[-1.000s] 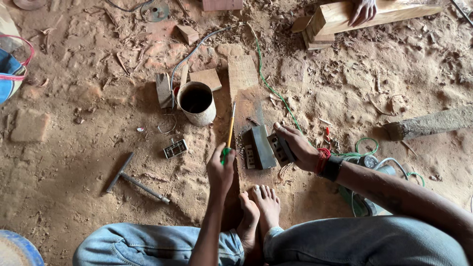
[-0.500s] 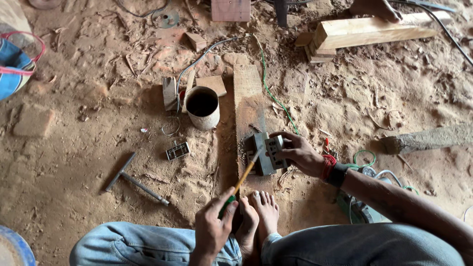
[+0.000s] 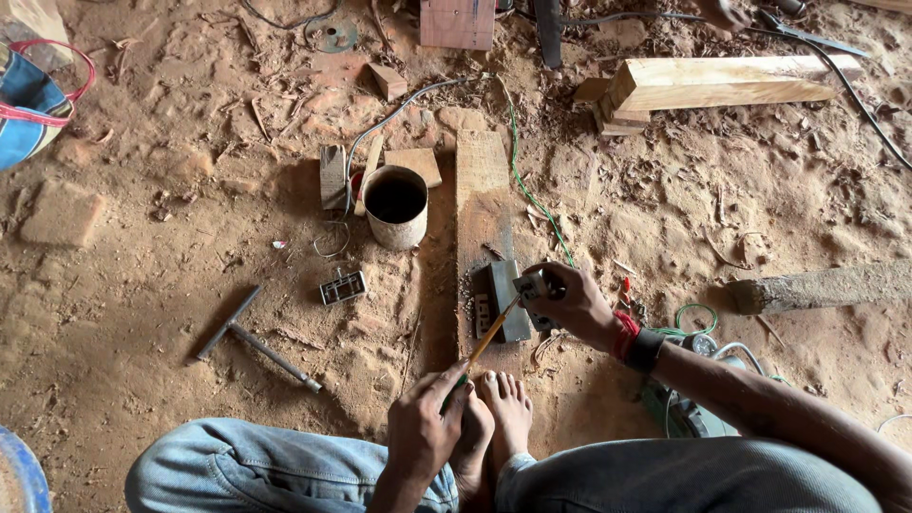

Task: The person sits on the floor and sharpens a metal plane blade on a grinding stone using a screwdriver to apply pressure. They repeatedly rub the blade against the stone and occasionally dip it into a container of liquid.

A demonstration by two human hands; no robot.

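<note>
Well to the left of the left hand (image 3: 426, 429), a blue bag with red handles (image 3: 33, 90) is being seen at the frame edge, and nearer in, a metal T-shaped tool (image 3: 256, 339) is lying on the sandy ground. Between that tool and the hands, a small metal bracket (image 3: 343, 286) is resting, with a rusty tin can (image 3: 395, 206) standing upright beyond it. The left hand is being kept clenched around the green handle end of a yellow-shafted screwdriver (image 3: 483, 345), just above the bare feet (image 3: 502, 418). The shaft is being angled up and to the right, its tip being brought against a small grey electrical fitting (image 3: 534, 286). That fitting is being grasped by the right hand (image 3: 575, 306), fingers wrapped over it, above a long wooden plank (image 3: 484, 223). A dark metal block (image 3: 505, 300) is lying on the plank just left of the right hand. Far beyond the right hand, a pale timber beam (image 3: 727, 84) is lying.
</note>
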